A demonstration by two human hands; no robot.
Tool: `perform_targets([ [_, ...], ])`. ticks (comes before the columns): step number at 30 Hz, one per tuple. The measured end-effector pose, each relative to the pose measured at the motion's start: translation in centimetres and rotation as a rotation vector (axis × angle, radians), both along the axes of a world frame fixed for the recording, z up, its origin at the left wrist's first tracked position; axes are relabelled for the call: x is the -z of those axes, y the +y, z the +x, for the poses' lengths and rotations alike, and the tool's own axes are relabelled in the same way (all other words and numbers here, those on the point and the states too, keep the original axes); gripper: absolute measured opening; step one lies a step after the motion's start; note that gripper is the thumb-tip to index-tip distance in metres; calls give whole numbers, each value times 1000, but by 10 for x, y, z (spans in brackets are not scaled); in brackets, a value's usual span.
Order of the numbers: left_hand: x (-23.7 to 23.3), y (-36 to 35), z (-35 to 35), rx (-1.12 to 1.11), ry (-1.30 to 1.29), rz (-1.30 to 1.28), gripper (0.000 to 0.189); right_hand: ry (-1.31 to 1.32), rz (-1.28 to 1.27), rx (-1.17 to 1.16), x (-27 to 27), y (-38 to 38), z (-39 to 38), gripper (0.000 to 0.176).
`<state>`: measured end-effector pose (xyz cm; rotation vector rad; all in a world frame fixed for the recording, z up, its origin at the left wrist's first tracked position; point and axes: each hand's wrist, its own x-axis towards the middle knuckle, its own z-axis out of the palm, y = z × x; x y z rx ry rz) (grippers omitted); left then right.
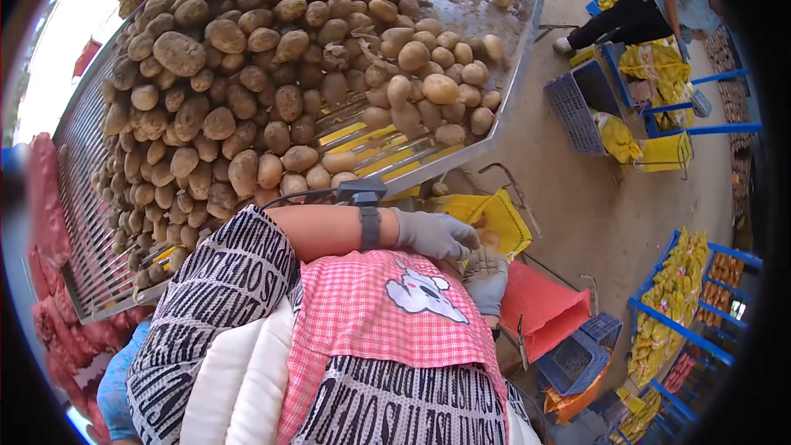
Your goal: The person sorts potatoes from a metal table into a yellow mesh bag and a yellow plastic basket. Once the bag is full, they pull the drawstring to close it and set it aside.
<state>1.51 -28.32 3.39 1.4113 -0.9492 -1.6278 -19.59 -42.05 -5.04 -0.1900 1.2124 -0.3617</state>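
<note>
My left hand (437,235), in a grey glove with a dark band at the wrist, reaches across my front with its fingers curled. What those fingers hold, if anything, is hidden. Right beside it is my right hand (486,274), gloved too, its soiled fingers stretched out and partly covered by the left. Just beyond the fingertips shows a pale tan round shape, perhaps a potato (489,240), against a yellow bag (503,218). A red bag (544,305) hangs open beside my right hand. A large heap of potatoes (222,107) covers the slatted metal table (395,156) in front.
A bent metal hook (515,189) sticks out by the yellow bag. Blue crates (577,354) stand at lower right, and another crate (573,115) farther off. Another person (676,0) bends over yellow sacks (659,66). Blue racks (684,330) hold more sacks. Red netting (53,280) lies at left.
</note>
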Motion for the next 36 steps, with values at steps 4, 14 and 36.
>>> perform_targets([
  [4,-2,65,14,-287,-1,32,34,20,-417,-485,-46,22,70,39],
  [14,-17,239,-19,-1394,-1063,83,34,-702,-1516,-1557,-81,120,231,41],
  [36,-26,250,42,-765,-1234,834,73,-411,-2181,-1718,-50,151,275,66],
])
